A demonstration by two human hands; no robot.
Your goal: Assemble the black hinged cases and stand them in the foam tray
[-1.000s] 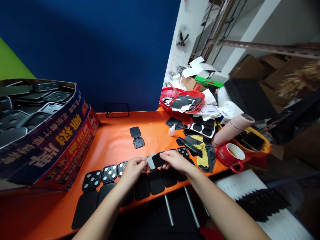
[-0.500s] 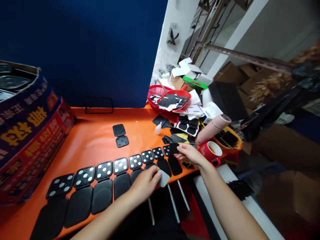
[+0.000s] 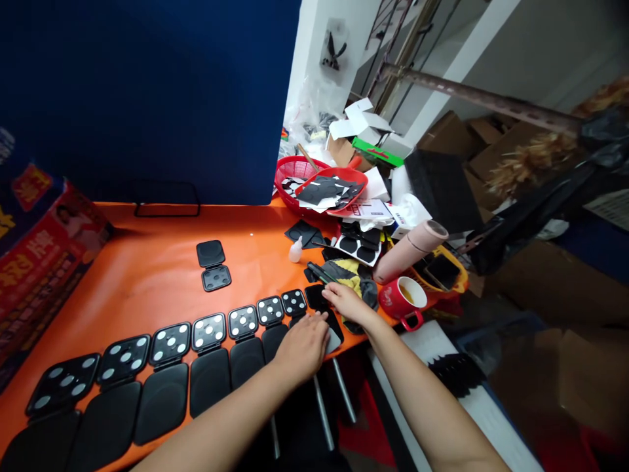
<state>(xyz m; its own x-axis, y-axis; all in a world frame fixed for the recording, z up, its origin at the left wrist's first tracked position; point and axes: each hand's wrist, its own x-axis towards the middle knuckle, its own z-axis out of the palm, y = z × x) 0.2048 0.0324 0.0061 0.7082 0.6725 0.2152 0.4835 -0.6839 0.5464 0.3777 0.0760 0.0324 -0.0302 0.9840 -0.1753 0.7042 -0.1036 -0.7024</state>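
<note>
A row of opened black hinged cases runs along the front of the orange table, upper halves dotted with white circles. My right hand (image 3: 346, 303) is at the row's right end, fingertips closed at the edge of a black square pad (image 3: 314, 296). That pad covers the dots of the last case's upper half. Close beside it, my left hand (image 3: 305, 344) is over the lower halves, fingers bent, with a pale rounded sheet (image 3: 333, 341) showing under its fingers. The left fingertips are partly hidden. Other dotted halves, such as the nearest case (image 3: 293, 302), remain uncovered.
Another opened black case (image 3: 214, 265) lies farther back. Right of the row are a small bottle (image 3: 295, 250), gloves (image 3: 346, 272), a pink flask (image 3: 411, 250) and a red mug (image 3: 403, 298) of drink. A red basket (image 3: 287, 174) holds scraps; a printed box (image 3: 54, 255) stands left.
My right hand has brought the black pad down onto the last case's dotted half. My left hand has moved right, beside it, with the pale sheet. The view has shifted right.
</note>
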